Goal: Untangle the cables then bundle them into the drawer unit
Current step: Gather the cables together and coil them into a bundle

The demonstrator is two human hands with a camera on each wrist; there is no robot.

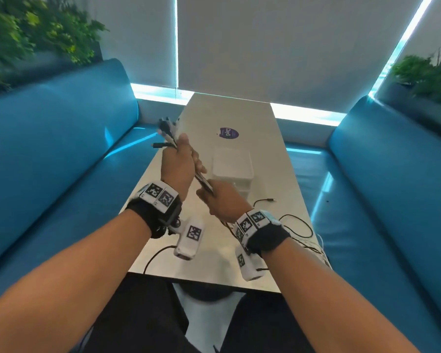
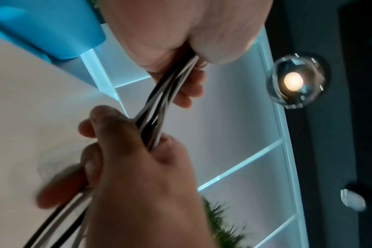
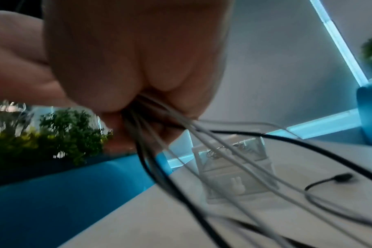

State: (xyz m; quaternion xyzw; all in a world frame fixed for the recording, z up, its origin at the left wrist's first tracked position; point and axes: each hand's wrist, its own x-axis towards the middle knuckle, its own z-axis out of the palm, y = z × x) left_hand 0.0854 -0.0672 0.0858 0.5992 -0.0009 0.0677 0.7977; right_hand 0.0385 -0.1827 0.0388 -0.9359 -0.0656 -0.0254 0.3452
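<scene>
We hold the cables (image 1: 203,182) taut above the tabletop (image 1: 239,238): our left hand (image 1: 180,164) fists the plug ends at ten o'clock, our right hand (image 1: 223,198) grips the strands below. The drawer unit (image 1: 233,165) stands just beyond, at one o'clock.

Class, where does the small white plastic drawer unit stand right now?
In the head view, the white plastic drawer unit stands mid-table, just beyond the right hand, below the purple sticker.
</scene>
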